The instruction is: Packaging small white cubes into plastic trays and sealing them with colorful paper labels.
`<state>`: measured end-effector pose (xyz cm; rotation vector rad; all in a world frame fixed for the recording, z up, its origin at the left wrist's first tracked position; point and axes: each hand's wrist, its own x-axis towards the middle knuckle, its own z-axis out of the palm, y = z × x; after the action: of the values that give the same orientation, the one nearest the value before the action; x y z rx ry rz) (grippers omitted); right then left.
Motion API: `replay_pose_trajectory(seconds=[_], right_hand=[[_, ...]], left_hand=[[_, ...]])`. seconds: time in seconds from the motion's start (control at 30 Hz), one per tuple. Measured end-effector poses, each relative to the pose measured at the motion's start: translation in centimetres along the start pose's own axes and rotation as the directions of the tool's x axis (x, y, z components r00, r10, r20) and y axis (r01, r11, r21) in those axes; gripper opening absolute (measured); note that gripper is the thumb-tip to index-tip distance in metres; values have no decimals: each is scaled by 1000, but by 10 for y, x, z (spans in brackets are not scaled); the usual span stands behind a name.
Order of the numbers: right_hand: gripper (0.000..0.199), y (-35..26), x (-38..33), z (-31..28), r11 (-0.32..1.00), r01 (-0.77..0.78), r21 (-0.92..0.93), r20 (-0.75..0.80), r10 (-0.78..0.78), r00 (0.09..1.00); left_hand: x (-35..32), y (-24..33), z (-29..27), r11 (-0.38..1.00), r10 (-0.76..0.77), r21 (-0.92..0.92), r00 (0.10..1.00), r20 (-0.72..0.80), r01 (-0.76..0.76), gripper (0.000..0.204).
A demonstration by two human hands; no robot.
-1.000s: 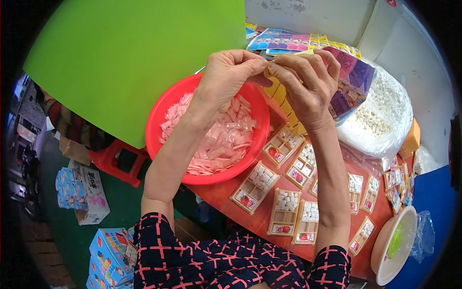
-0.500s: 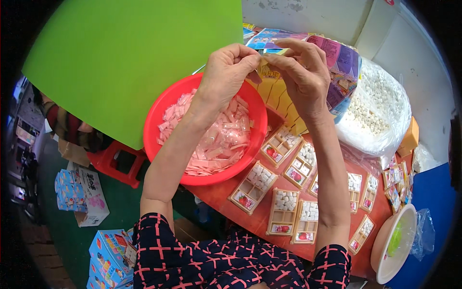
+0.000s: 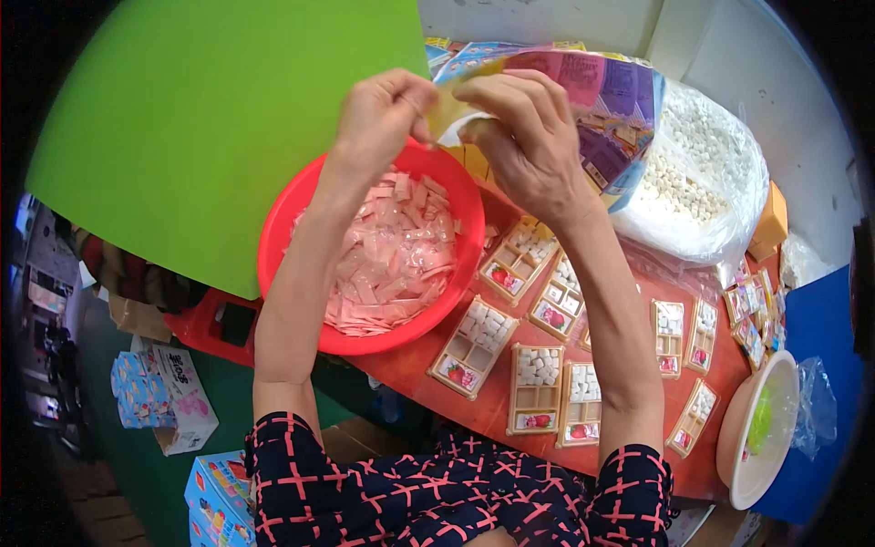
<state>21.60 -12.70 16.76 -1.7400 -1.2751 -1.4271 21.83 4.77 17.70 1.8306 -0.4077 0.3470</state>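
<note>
My left hand (image 3: 383,114) is closed and blurred by motion, raised above the far rim of a red basin (image 3: 469,292). Beside it, my right hand (image 3: 529,137) has its fingers bent together in a pinch. Between the two hands stretches a smeared yellowish printed sheet (image 3: 444,114), with a pale curved edge near my right fingers; both hands grip it. Small flat pink packets (image 3: 392,264) fill the basin below my left forearm. Beneath my right forearm lie tan divided trays (image 3: 474,346) with white pieces and strawberry-printed packets in some compartments.
A clear bag of small white pieces (image 3: 697,173) stands at the back right, next to large colourful printed sheets (image 3: 602,91). A cream bowl (image 3: 761,438) with something green sits at the right. A green panel (image 3: 228,128) rises at the left; blue boxes (image 3: 219,501) lie below.
Both hands have moved left and slightly apart, with the yellowish sheet drawn out between them. The view has shifted a little.
</note>
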Motion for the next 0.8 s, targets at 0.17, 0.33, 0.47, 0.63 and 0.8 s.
replay_pose_trajectory(seconds=[0.17, 0.33, 0.47, 0.63, 0.8], right_hand=[[28, -10, -32, -57, 980, -72, -186, 50, 83, 995], [14, -12, -71, -156, 812, -551, -191, -280, 493, 824], [26, -59, -102, -266, 437, -893, 106, -447, 823, 350], [33, -148, -167, -391, 128, -862, 490, -419, 902, -105], [33, -233, -180, -433, 243, -642, 728, -448, 877, -176]], left_hand=[[40, -30, -30, 979, -49, 153, 891, -450, 131, 24], [54, -108, -140, 331, 14, 879, 929, -369, 344, 32], [51, -142, -141, 93, 33, 974, 977, -210, 207, 33], [8, -149, -101, -208, -38, 976, 997, 64, -71, 31], [17, -99, -105, -277, -22, 961, 999, -33, 26, 34]])
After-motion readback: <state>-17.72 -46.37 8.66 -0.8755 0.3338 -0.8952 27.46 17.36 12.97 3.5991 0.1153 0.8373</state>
